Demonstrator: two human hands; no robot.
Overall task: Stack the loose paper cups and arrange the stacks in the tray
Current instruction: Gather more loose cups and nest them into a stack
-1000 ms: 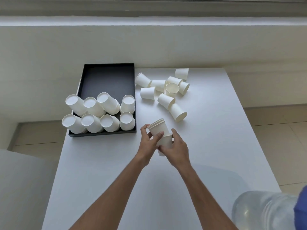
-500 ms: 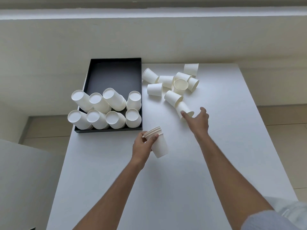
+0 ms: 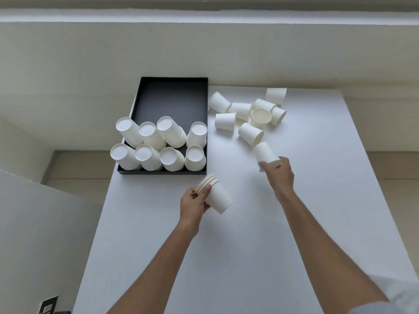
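Head view: white table (image 3: 249, 257) with a black tray (image 3: 172, 96) at its far left corner, against a pale wall.

Left hand (image 3: 192, 206) grips a short nested stack of paper cups (image 3: 216, 196) — fingers curled round the rim end, several rims fanned out at the thumb. Stack is tilted, base pointing down-right, held just above the table, near the tray's front right corner but apart from it.

Right hand (image 3: 280, 175) is stretched out further right and holds a single paper cup (image 3: 265, 152) at its mouth end, fingers and thumb wrapped round it; cup base points up and away. Fingertips are motion-blurred, so can't tell whether the cup is lifted or touching the table.

Tray contents: eight upside-down cup stacks in two rows of four, filling the front half. Back row (image 3: 158, 132) and front row (image 3: 156, 157) both lean left and towards the camera; the rightmost stack (image 3: 196, 134) in the back row stands closest to upright. Far half of the tray shows bare black floor.

Loose cups (image 3: 247, 114) lie in a cluster on the table right of the tray — most on their sides, some touching. One cup (image 3: 261, 116) sits mouth up in the middle of the pile; another (image 3: 275, 95) stands upside down at the far edge. Nearest loose one (image 3: 250, 133) lies on its side just beyond the cup in the right hand.

Grey surface at the left frame edge, lower than the table; tan floor beyond.
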